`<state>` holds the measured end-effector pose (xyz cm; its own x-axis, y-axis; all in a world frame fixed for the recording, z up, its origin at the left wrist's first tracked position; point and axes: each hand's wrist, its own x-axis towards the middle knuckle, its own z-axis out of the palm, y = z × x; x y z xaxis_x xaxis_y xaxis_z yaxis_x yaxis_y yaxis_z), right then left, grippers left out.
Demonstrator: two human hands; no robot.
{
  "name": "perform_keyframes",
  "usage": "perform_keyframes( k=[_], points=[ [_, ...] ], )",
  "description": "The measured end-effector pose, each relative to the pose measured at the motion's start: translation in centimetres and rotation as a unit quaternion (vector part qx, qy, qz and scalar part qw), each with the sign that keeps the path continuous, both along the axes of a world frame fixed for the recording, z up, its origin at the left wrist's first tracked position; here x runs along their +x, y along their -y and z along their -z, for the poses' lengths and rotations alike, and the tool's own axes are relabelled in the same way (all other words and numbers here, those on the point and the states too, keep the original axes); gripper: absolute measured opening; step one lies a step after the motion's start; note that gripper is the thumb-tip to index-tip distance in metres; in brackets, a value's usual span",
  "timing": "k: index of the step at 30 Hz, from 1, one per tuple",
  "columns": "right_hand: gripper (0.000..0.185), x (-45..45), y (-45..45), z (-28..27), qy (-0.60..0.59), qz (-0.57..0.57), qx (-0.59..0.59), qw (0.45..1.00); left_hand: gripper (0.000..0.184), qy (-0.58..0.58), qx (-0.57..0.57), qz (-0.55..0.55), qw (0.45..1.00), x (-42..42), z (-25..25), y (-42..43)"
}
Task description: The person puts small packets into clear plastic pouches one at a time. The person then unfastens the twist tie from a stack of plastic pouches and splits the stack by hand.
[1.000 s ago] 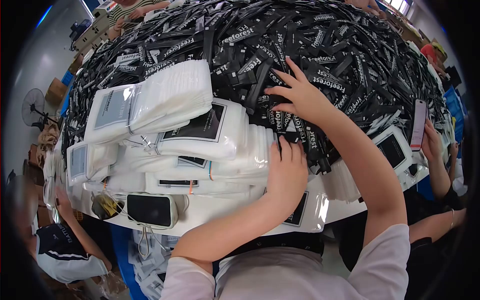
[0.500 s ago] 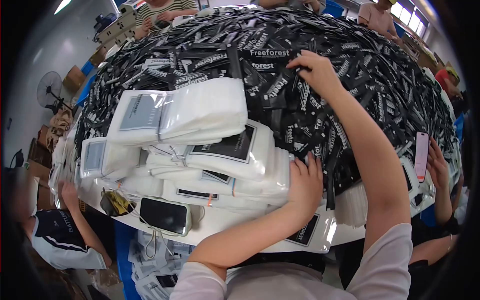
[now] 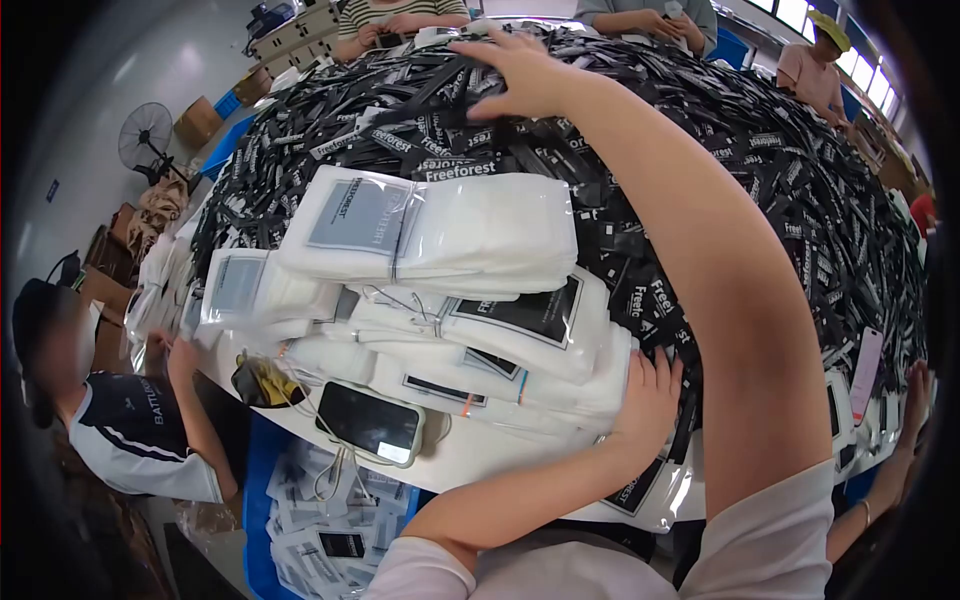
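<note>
My right hand (image 3: 530,78) reaches over the far side of a large heap of black printed packets (image 3: 760,205), its fingers spread and nothing visible in them. My left hand (image 3: 652,400) lies with extended fingers against the right end of a pile of white packs, beside the heap. On top of that pile rests a banded bundle of clear bags (image 3: 490,225) with a grey printed label. Below it another bundle (image 3: 535,325) shows a black label. Whether my right fingertips touch the packets I cannot tell.
A phone (image 3: 370,425) with a cord lies at the table's front edge, near a yellow and black item (image 3: 265,383). Below stands a blue bin (image 3: 262,500) of printed bags. A pink-screened phone (image 3: 866,375) is at right. Several people are around the table.
My right hand has moved to the far left over the heap, and its fingers have spread. My left hand stays against the pile. The whole view has shifted.
</note>
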<state>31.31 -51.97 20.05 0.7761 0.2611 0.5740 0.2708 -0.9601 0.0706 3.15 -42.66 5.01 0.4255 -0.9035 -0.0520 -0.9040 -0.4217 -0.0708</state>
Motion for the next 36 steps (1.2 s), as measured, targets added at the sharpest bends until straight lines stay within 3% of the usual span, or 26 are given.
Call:
perform_keyframes(
  k=[1, 3, 4, 7, 11, 13, 15, 17, 19, 23, 24, 28, 31, 34, 36],
  points=[
    [0.077, -2.1, -1.4, -0.5, -0.074, 0.025, 0.026, 0.997, 0.052, 0.009, -0.015, -0.006, 1.0, 0.1, 0.1, 0.0],
    [0.074, -3.1, 0.3, -0.7, -0.06, -0.09, 0.031, 0.994, 0.051, 0.013, -0.047, -0.007, 0.999, -0.1, 0.9, -0.1],
    [0.059, -4.3, 1.4, -0.2, -0.006, -0.108, 0.02, 0.994, 0.045, 0.021, -0.115, -0.013, 0.993, -0.1, 1.3, -0.3],
    [0.037, -12.7, 3.3, -1.0, -0.131, -0.102, 0.073, 0.983, 0.047, 0.042, -0.109, -0.004, 0.993, 0.0, 0.6, -0.6],
    [0.014, -26.3, 3.8, 1.0, -0.033, 0.002, 0.221, 0.975, 0.056, 0.045, -0.113, -0.004, 0.993, 0.2, 1.2, 0.0],
    [0.008, -32.9, 3.1, 3.0, 0.005, 0.125, 0.341, 0.932, 0.052, 0.079, -0.092, 0.004, 0.993, 0.2, 0.7, 0.0],
    [0.007, -38.7, 2.0, 6.5, 0.034, 0.242, 0.461, 0.853, 0.049, 0.112, -0.085, 0.034, 0.99, 0.1, -0.3, -0.4],
    [0.008, -43.2, 0.6, 11.6, 0.063, 0.269, 0.448, 0.85, 0.046, 0.118, -0.101, 0.062, 0.986, -0.3, -1.4, -1.5],
    [0.014, -45.4, -2.1, 14.9, -0.022, 0.241, 0.445, 0.862, 0.043, 0.1, -0.14, 0.087, 0.981, -1.3, -2.2, -3.3],
    [0.032, -43.9, -5.2, 18.0, -0.075, 0.285, 0.338, 0.894, 0.043, -0.086, -0.208, 0.1, 0.969, -4.4, 1.3, -7.0],
    [0.036, -43.4, -4.9, 19.0, -0.092, 0.3, 0.308, 0.898, 0.053, -0.114, -0.177, 0.096, 0.973, -4.9, 1.9, -7.5],
    [0.045, -41.2, -3.4, 19.2, -0.147, 0.304, 0.211, 0.917, 0.069, -0.175, -0.253, 0.059, 0.95, -5.3, 2.6, -7.4],
    [0.045, -39.3, -1.9, 18.4, -0.099, 0.283, 0.082, 0.95, 0.069, -0.085, -0.25, 0.07, 0.962, -5.4, 3.6, -6.6],
    [0.044, -37.6, -0.4, 18.3, -0.067, 0.299, -0.08, 0.949, 0.052, 0.014, -0.207, 0.078, 0.975, -5.3, 3.7, -5.5],
    [0.034, -36.1, 1.2, 18.7, -0.096, 0.288, -0.104, 0.947, 0.042, 0.091, -0.171, 0.097, 0.976, -4.6, 3.0, -4.7]
  ],
)
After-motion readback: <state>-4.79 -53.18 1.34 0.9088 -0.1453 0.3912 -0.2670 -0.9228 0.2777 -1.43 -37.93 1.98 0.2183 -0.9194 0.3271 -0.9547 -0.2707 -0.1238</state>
